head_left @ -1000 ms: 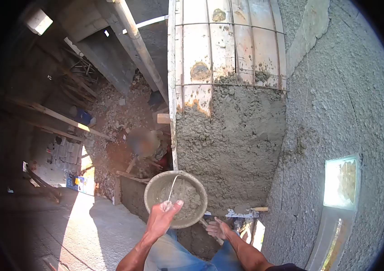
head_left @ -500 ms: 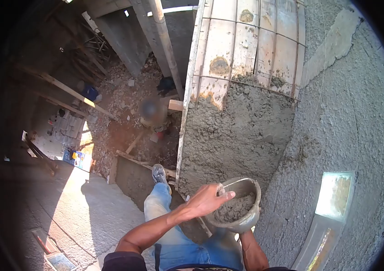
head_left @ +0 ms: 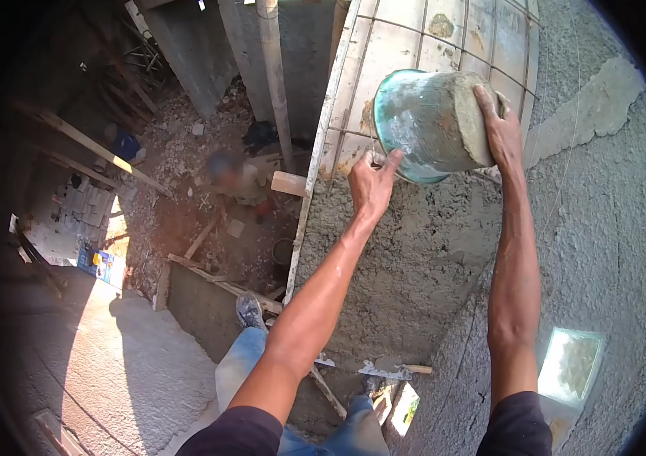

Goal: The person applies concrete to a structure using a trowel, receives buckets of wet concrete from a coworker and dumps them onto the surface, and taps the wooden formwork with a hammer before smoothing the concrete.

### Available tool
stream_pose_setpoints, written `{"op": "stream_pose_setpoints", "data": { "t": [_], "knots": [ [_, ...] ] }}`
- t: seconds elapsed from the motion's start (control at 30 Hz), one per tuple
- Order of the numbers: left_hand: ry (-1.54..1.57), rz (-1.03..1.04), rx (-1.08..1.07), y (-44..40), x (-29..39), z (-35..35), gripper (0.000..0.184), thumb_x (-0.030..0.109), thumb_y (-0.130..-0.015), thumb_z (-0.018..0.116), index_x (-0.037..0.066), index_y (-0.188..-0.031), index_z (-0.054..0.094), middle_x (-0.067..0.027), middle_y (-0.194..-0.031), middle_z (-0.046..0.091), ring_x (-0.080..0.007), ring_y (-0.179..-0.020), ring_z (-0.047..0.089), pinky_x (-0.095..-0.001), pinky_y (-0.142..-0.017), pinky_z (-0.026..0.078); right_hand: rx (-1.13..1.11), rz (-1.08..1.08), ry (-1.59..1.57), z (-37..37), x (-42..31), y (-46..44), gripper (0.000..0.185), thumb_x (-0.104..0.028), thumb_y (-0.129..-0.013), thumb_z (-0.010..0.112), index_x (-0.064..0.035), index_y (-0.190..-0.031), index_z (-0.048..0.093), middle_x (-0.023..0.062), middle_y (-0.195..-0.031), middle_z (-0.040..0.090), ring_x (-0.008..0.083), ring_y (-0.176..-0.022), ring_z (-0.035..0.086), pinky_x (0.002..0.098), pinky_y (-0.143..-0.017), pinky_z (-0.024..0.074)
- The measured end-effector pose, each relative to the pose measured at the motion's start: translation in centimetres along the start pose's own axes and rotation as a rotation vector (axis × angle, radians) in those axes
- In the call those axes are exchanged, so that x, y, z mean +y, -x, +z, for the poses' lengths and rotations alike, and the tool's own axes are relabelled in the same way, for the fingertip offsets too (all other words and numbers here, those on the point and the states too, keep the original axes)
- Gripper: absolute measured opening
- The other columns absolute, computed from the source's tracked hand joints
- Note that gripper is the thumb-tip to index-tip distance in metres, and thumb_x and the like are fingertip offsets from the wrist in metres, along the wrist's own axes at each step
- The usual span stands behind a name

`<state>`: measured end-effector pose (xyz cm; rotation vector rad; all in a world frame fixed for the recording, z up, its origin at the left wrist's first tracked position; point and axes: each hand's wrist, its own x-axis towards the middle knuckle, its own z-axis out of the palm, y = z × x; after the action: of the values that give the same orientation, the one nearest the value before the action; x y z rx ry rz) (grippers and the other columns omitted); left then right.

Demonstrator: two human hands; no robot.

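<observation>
A green, cement-smeared bucket (head_left: pixel 422 125) is tipped on its side over the slab, its mouth turned up and to the left, away from me. My left hand (head_left: pixel 372 182) grips it at the lower rim, thumb pointing up. At the other end, my right hand (head_left: pixel 501 129) clasps the edge of the bucket's base. Whatever is inside the bucket is hidden by its wall. Below spreads rough wet concrete (head_left: pixel 391 258). Beyond it lie pale form boards (head_left: pixel 353 99) crossed by thin steel bars.
A rough grey wall (head_left: pixel 596 235) rises on the right, with a glass block (head_left: pixel 570 365) set in it. Past the board edge at left is a drop to a rubble floor (head_left: pixel 178 144), where a person (head_left: pixel 235 178) is below. A bamboo post (head_left: pixel 273 83) stands there.
Both arms have stretched forward, carrying the bucket from near my lap to over the form boards. The bucket has gone from upright, with concrete showing inside, to tipped over.
</observation>
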<state>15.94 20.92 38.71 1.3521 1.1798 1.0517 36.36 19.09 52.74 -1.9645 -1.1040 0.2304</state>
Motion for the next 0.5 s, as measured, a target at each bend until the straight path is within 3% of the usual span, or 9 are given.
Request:
{"op": "stream_pose_setpoints", "data": {
  "t": [0.1, 0.13, 0.2, 0.3, 0.43, 0.5],
  "knots": [
    [0.067, -0.284, 0.165, -5.8, -10.7, 2.1, 0.045, 0.04, -0.086, 0.071, -0.004, -0.09, 0.064, -0.0116, -0.073, 0.066, -0.022, -0.067, 0.063, -0.0368, -0.058, 0.049, -0.037, -0.136, 0.224, 12.5, 6.9, -4.6, 0.104, -0.074, -0.075, 0.058, 0.0087, -0.136, 0.042, 0.0288, -0.125, 0.053, 0.0392, -0.12, 0.051, 0.0466, -0.096, 0.045],
    [0.065, -0.298, 0.168, -6.9, -13.8, 2.1, 0.045, 0.04, -0.086, 0.071, -0.004, -0.09, 0.064, -0.0116, -0.073, 0.066, -0.022, -0.067, 0.063, -0.0368, -0.058, 0.049, -0.02, -0.162, 0.26, 14.7, 6.2, -3.2, 0.103, -0.074, -0.075, 0.06, 0.0091, -0.133, 0.044, 0.0289, -0.122, 0.054, 0.0399, -0.118, 0.052, 0.0482, -0.095, 0.0452],
    [0.504, -0.456, 0.073, -8.2, -18.9, 2.0, 0.038, 0.034, -0.092, 0.065, -0.002, -0.101, 0.058, -0.0139, -0.101, 0.064, -0.0252, -0.086, 0.066, -0.0348, -0.076, 0.055, 0.113, -0.223, 0.301, 18.0, 6.1, -0.7, 0.096, -0.07, -0.074, 0.064, 0.0098, -0.126, 0.049, 0.0275, -0.112, 0.056, 0.0405, -0.106, 0.056, 0.0494, -0.09, 0.0465],
    [0.49, -0.573, -0.091, -7.3, -18.3, 1.0, 0.033, 0.025, -0.093, 0.064, -0.003, -0.108, 0.055, -0.0137, -0.109, 0.062, -0.0281, -0.092, 0.067, -0.0335, -0.081, 0.057, 0.039, -0.251, 0.192, 17.0, 7.0, 0.4, 0.095, -0.068, -0.074, 0.067, 0.0103, -0.124, 0.05, 0.0261, -0.11, 0.056, 0.0393, -0.103, 0.058, 0.0463, -0.089, 0.0479],
    [0.4, -0.56, -0.05, -7.2, -17.1, 1.5, 0.034, 0.026, -0.093, 0.064, -0.005, -0.105, 0.056, -0.0133, -0.103, 0.065, -0.0272, -0.088, 0.069, -0.0315, -0.082, 0.056, 0.032, -0.245, 0.215, 17.0, 7.1, -0.4, 0.096, -0.067, -0.072, 0.069, 0.0103, -0.125, 0.05, 0.0247, -0.109, 0.056, 0.0373, -0.102, 0.06, 0.0465, -0.087, 0.0497],
    [0.357, -0.577, -0.068, -6.5, -15.3, 1.1, 0.034, 0.027, -0.094, 0.063, -0.005, -0.103, 0.056, -0.0131, -0.1, 0.066, -0.0264, -0.089, 0.069, -0.0312, -0.08, 0.056, -0.001, -0.195, 0.132, 15.9, 6.1, -1.2, 0.098, -0.068, -0.071, 0.07, 0.0097, -0.128, 0.05, 0.0285, -0.116, 0.057, 0.039, -0.105, 0.061, 0.0472, -0.089, 0.0509]
  ]
}}
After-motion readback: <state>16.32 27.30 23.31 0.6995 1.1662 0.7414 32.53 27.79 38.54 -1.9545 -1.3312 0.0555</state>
